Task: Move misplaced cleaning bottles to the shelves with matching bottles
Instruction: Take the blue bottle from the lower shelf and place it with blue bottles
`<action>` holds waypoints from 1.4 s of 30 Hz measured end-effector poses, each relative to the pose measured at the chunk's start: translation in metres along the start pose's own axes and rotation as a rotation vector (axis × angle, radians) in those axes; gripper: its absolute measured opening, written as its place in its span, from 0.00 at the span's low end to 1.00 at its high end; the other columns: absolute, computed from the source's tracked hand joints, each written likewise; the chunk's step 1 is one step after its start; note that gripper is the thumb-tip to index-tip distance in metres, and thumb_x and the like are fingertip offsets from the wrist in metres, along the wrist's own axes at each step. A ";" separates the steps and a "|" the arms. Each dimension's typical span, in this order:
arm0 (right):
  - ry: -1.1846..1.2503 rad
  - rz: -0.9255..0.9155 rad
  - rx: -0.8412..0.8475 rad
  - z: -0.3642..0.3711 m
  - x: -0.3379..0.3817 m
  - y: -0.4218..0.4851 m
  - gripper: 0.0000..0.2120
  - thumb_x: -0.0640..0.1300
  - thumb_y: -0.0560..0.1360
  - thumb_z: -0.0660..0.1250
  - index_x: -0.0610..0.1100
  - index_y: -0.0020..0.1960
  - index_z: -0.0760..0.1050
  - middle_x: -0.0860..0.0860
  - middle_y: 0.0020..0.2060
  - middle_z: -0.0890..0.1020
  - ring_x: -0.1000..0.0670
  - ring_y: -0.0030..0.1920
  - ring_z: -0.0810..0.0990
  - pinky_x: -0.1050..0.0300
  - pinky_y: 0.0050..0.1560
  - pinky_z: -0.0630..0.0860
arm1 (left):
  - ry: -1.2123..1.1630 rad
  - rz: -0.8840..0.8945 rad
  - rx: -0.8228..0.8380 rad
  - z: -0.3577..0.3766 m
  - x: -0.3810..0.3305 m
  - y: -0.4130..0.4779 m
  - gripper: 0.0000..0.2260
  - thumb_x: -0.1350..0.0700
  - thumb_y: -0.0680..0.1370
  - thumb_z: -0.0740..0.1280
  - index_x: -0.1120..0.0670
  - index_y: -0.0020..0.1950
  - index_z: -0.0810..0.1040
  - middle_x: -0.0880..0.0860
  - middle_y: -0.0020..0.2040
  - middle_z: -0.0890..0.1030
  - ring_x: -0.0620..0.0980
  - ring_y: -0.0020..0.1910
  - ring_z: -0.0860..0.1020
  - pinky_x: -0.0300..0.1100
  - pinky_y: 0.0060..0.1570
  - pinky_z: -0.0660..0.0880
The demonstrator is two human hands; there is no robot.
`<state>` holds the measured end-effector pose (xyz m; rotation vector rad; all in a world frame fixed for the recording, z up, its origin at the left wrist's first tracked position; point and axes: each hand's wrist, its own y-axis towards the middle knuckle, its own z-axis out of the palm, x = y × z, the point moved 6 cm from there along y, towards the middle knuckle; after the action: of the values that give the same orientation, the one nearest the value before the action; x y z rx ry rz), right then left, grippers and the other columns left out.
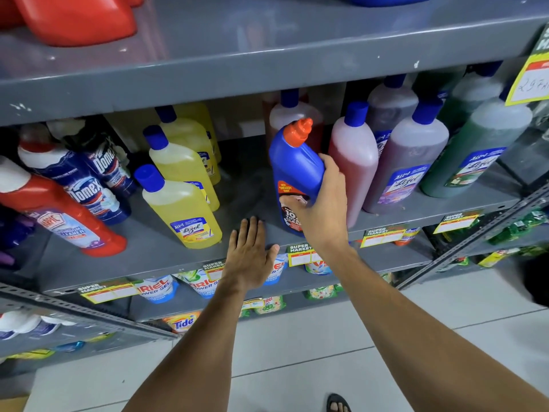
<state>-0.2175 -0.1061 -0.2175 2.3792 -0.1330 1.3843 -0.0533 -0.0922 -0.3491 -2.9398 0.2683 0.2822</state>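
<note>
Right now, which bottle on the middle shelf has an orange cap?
The blue bottle gripped by the right hand; the yellow bottles and pink bottle beside it have blue caps.

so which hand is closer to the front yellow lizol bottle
Left. The left hand lies flat on the shelf edge just right of the yellow Lizol bottle; the right hand is farther right, gripping the blue bottle.
</note>
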 end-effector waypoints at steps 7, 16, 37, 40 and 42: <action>0.165 0.172 -0.024 0.001 -0.023 -0.003 0.37 0.45 0.62 0.84 0.49 0.66 0.69 0.50 0.57 0.81 0.48 0.54 0.81 0.52 0.58 0.81 | 0.017 0.002 -0.007 0.002 0.001 0.001 0.36 0.38 0.78 0.40 0.58 0.80 0.45 0.56 0.81 0.45 0.55 0.79 0.43 0.53 0.76 0.42; 0.218 0.161 0.042 0.001 -0.036 -0.015 0.33 0.40 0.62 0.83 0.50 0.61 0.72 0.53 0.52 0.82 0.54 0.46 0.80 0.77 0.45 0.73 | -0.049 -0.032 0.017 0.002 0.005 0.004 0.32 0.41 0.82 0.49 0.58 0.80 0.45 0.55 0.81 0.44 0.53 0.79 0.42 0.52 0.75 0.41; 0.355 -0.443 0.079 -0.130 0.205 -0.041 0.27 0.50 0.62 0.83 0.54 0.56 0.75 0.65 0.42 0.81 0.64 0.42 0.79 0.69 0.44 0.71 | 0.117 -0.177 -0.919 -0.289 -0.021 -0.142 0.27 0.50 0.81 0.52 0.62 0.77 0.56 0.60 0.80 0.54 0.56 0.79 0.49 0.56 0.76 0.50; 0.411 -0.511 0.007 -0.155 0.258 -0.024 0.26 0.51 0.61 0.83 0.52 0.53 0.75 0.63 0.38 0.79 0.63 0.38 0.76 0.68 0.41 0.70 | 0.151 -0.122 -0.921 -0.325 -0.026 -0.144 0.28 0.49 0.81 0.54 0.61 0.78 0.55 0.59 0.79 0.56 0.55 0.79 0.52 0.54 0.76 0.50; 0.435 -0.532 -0.046 -0.168 0.285 -0.008 0.25 0.54 0.61 0.83 0.48 0.51 0.75 0.61 0.37 0.79 0.60 0.37 0.75 0.62 0.41 0.73 | 0.171 -0.069 -0.874 -0.343 -0.034 -0.139 0.28 0.47 0.81 0.53 0.61 0.78 0.56 0.59 0.78 0.59 0.56 0.78 0.55 0.54 0.76 0.53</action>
<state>-0.2073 -0.0049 0.0979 1.8250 0.5371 1.5466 0.0000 -0.0178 0.0112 -3.8361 0.0639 0.1586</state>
